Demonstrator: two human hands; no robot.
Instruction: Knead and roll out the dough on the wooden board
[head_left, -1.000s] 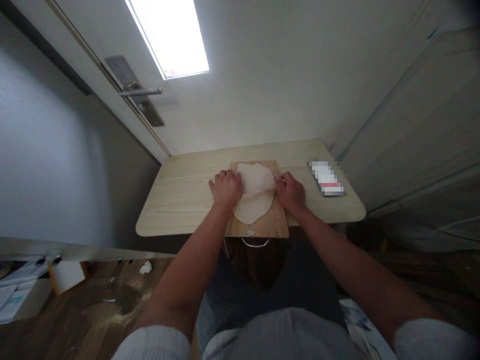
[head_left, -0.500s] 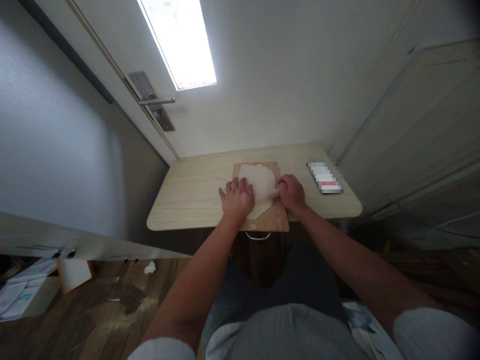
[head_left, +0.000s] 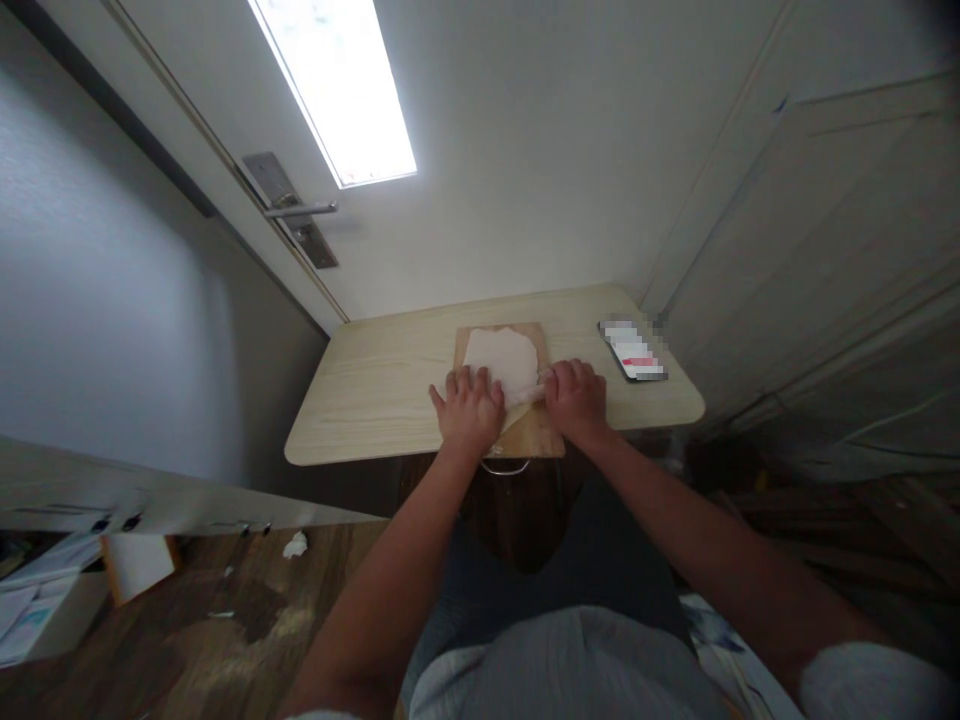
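Observation:
A sheet of pale, flattened dough (head_left: 501,352) with an uneven edge covers most of a small wooden cutting board (head_left: 538,435). Across its near part lies a pale rolling pin (head_left: 529,396), hard to tell from the dough in colour. The fingers of my right hand (head_left: 576,400) are curled round the pin's right end, at the board's right edge. My left hand (head_left: 471,408) lies palm down with fingers spread, over the left side of the dough and board. The pin's left end is hidden under it.
The board rests on a light wood-grain table (head_left: 360,400) with rounded corners. A phone (head_left: 634,352) lies on its right side. Behind the table stands a white door with a metal handle (head_left: 300,210). A crumpled white tissue (head_left: 295,544) is on the floor at left.
Both hands and the rolling pin have come slightly towards me over the dough, and less dough shows on the near side of the pin. The whole view has shifted a little.

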